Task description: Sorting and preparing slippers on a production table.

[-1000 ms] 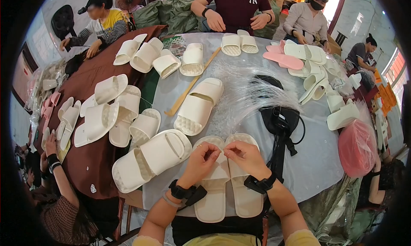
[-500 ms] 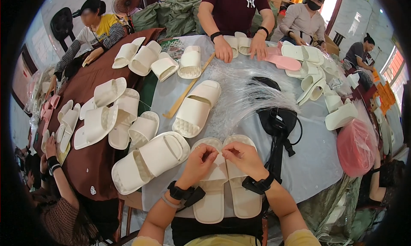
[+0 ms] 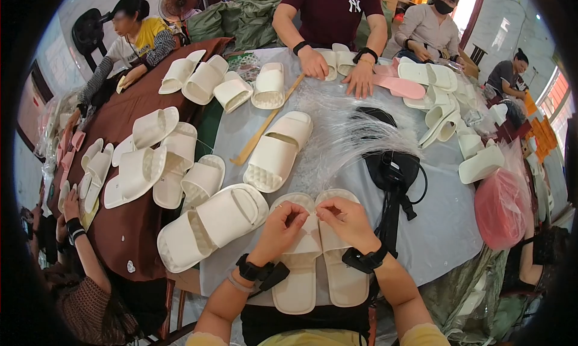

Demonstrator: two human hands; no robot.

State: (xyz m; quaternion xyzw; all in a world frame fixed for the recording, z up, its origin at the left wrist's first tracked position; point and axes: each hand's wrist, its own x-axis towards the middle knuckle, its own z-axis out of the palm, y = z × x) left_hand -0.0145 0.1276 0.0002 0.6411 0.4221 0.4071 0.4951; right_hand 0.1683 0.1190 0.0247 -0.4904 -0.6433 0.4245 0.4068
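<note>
A pair of white slide slippers lies side by side in front of me, the left slipper (image 3: pixel 294 286) and the right slipper (image 3: pixel 348 286) with their soles toward me. Over their straps, near the inner edges, my left hand (image 3: pixel 282 228) and my right hand (image 3: pixel 343 225) are held close together. Both hands are closed in a pinch with fingertips nearly meeting. Whatever is between them is too fine to make out. Left of my hands lies a larger white slipper (image 3: pixel 214 225); beyond it rests another white slipper (image 3: pixel 279 151).
A bundle of clear plastic strands (image 3: pixel 337 135) spreads over a black pouch with straps (image 3: pixel 391 168). A wooden stick (image 3: pixel 265 129) lies past the slippers. More white slippers (image 3: pixel 141 168) are heaped at left. Across the table a co-worker's hands (image 3: pixel 359 75) are near slippers; a pink bag (image 3: pixel 501 207) stands right.
The co-worker's hand across the table has shifted from the white slippers toward the clear strands. My hands stay almost in place, still pinched over the straps.
</note>
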